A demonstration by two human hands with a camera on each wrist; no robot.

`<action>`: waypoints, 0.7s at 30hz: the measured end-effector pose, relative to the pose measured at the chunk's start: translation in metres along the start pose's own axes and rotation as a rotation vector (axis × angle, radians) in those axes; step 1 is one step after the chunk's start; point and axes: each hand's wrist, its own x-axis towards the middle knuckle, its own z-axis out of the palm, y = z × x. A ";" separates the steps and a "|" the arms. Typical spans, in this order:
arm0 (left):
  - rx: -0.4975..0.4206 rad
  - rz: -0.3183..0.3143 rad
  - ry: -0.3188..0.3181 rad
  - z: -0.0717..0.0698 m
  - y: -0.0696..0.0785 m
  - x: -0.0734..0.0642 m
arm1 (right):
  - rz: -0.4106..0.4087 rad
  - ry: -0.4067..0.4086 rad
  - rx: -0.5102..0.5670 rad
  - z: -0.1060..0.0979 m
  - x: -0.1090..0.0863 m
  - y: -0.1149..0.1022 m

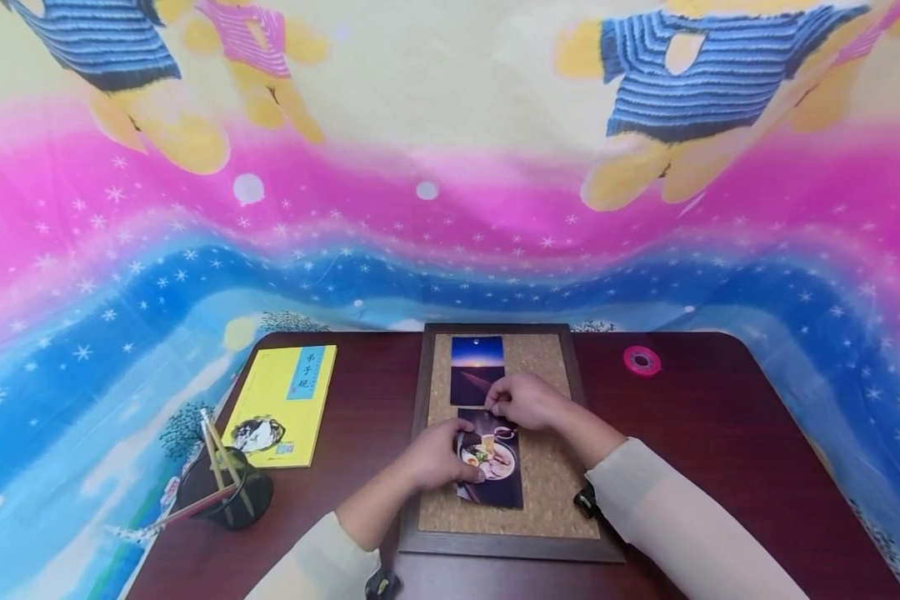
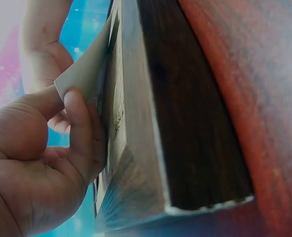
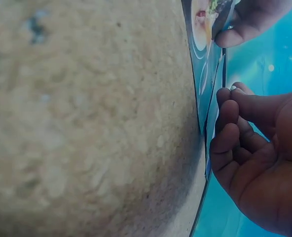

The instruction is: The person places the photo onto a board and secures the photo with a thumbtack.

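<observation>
A food photo showing a bowl lies on the lower part of a framed cork board. My left hand pinches its left edge between thumb and fingers; in the left wrist view that edge curls up off the cork. At the photo's top edge is my right hand, fingertips together. Between its thumb and forefinger shows a small pale pushpin, mostly hidden by the fingers. Just above, a sunset photo is on the board with a pale round pin at its top.
Left of the board lies a yellow book, with a black mesh pen holder of pencils in front of it. A round pink case sits at the back right of the dark wooden table. A patterned cloth hangs behind.
</observation>
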 end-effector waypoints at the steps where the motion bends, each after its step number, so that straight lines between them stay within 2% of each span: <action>1: 0.012 0.001 -0.003 0.000 0.000 0.001 | 0.003 -0.008 -0.001 0.000 0.001 0.000; 7: 0.056 -0.008 -0.027 -0.003 0.004 0.004 | 0.005 -0.031 -0.002 0.002 0.007 0.001; 13: 0.147 0.011 -0.029 -0.003 0.005 0.006 | 0.009 -0.042 -0.006 0.002 0.009 0.000; 21: 0.189 -0.019 -0.046 -0.003 0.004 0.007 | 0.001 -0.085 -0.055 0.004 0.013 -0.004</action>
